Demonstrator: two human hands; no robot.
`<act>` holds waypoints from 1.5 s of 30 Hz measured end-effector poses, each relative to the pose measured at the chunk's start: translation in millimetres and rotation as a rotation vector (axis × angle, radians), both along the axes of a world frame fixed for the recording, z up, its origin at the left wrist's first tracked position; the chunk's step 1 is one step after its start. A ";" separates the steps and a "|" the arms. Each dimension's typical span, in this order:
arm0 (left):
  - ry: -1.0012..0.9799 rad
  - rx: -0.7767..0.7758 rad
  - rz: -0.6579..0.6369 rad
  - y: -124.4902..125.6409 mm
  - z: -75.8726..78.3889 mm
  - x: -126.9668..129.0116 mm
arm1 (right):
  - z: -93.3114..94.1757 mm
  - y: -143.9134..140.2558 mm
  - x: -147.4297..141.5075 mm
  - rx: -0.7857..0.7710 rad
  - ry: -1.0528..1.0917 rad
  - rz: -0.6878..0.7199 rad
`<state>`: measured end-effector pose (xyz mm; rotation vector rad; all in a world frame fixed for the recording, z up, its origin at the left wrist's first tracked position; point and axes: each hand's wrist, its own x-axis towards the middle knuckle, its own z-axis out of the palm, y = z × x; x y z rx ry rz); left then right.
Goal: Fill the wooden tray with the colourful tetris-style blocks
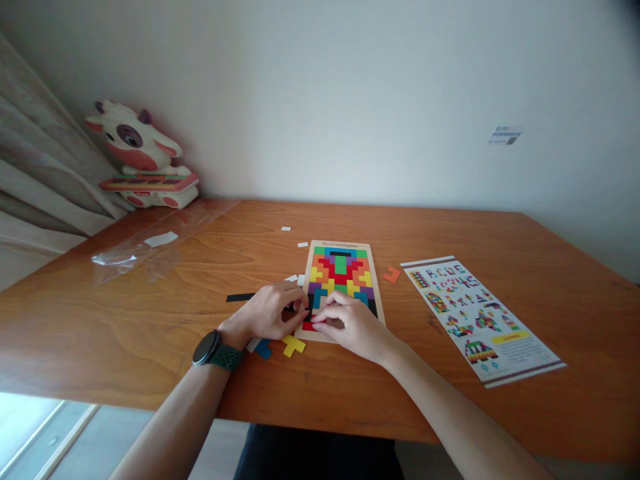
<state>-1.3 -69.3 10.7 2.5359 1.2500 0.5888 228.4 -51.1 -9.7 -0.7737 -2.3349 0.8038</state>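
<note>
**Both hands on the near edge of the block puzzle**

The wooden puzzle board (pixel 376 280) lies flat mid-table, its pale frame packed with glossy angular blocks in red, yellow, green, blue and purple. The left hand (pixel 270 312), a dark watch (pixel 207 348) on its wrist, rests at the board's near left corner, fingers curled loosely; what they pinch, I cannot tell. The right hand (pixel 353 325) covers the near edge, fingertips bent down onto a red piece (pixel 309 326) in the frame. Loose pieces sit nearby: a yellow cross-shaped one (pixel 293 345), a blue one (pixel 263 349), a flat black bar (pixel 241 297) and an orange L-shape (pixel 392 274). A printed pattern sheet (pixel 483 317) lies to the right on the grained wooden table (pixel 550 267).
</note>
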 end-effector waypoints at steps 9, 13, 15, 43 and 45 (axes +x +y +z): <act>-0.036 0.022 0.130 -0.4 3.8 -7.5 | 2.0 1.9 3.6 -0.085 0.031 0.063; 0.180 0.162 0.272 1.1 2.8 -22.5 | 3.4 2.5 6.0 -0.077 -0.038 0.077; 0.272 0.187 0.349 1.0 0.8 -30.3 | 3.5 3.1 6.7 -0.050 -0.070 0.077; 0.457 -0.022 0.730 -4.0 2.0 -48.9 | 10.1 18.0 18.2 0.221 0.244 -0.402; 0.455 -0.023 0.754 -3.0 1.1 -44.7 | 10.9 21.7 21.4 0.229 0.263 -0.447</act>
